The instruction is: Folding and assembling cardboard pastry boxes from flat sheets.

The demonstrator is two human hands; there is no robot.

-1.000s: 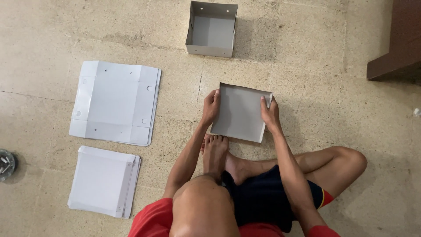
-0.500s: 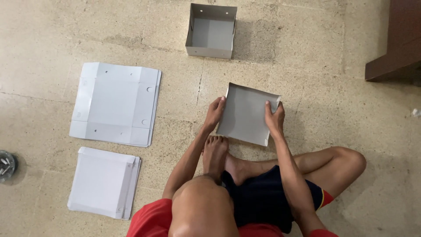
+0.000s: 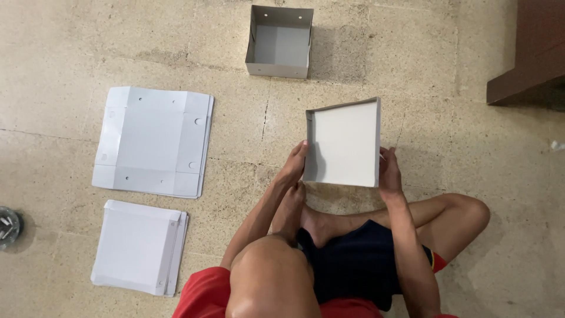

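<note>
Between both hands, above the person's crossed legs, sits a shallow white cardboard tray with folded-up walls (image 3: pixel 344 144), open side facing the camera, tilted slightly. Left hand (image 3: pixel 294 166) clasps the tray's left wall near its lower corner, fingers curled over the edge; grip closed on the cardboard. Right hand (image 3: pixel 389 172) clamps the right wall at the lower corner, thumb side against the outside; grip likewise closed on the tray. Whether the tray's far edge touches the floor cannot be told.

Beyond the tray, further from the person, a deeper grey-white cardboard box with small round holes in its walls (image 3: pixel 279 42) stands open on the speckled beige stone floor (image 3: pixel 424 53), well apart from the hands. To the person's left lies a large flat unfolded white cardboard sheet with creases and punched holes (image 3: pixel 153 141). Nearer the person, just below that sheet, a small stack of flat white cardboard blanks (image 3: pixel 140 246). Dark brown wooden furniture (image 3: pixel 529 53) occupies the upper right corner. A round dark metal object (image 3: pixel 8 226) sits at the left edge, partly cut off.
</note>
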